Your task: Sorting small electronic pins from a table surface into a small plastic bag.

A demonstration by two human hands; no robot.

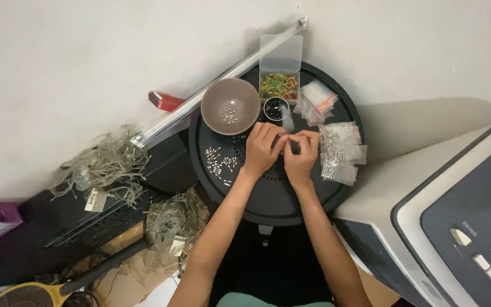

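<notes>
The round black tray (pixel 268 199) serves as the landmark — a dark plastic disc with slotted vents at its middle, set low so both hands can work over it; to its right stands a large grey-and-white appliance (pixel 456 227) with smooth moulded panels and pale buttons, and from the tray's upper edge a long clear tube (pixel 217 77) runs away to the left along the white wall, leaning there out of the way. Left of the tray lie tangles of thin wire (pixel 106 165), pale and wiry, heaped loose on dark shelving; a yellow racket (pixel 26 295) sits further down and left. On the tray's upper left rests a brown bowl (pixel 230 106), matte and round, keeping a few small metal pieces together; beside it at the top an open clear box (pixel 279 85) holds red, green and yellow strands, with a small black cup (pixel 275 108) just below. On the right rim lie clear bags (pixel 341 152), filled and stacked within reach; on the left side loose pins (pixel 218 164) — short, pale, metallic — are scattered. At the centre the left hand (pixel 261 149) and right hand (pixel 301 153) meet, fingertips pinched narrowly together on something too small to make out, likely one of those pieces; I cannot tell which.
</notes>
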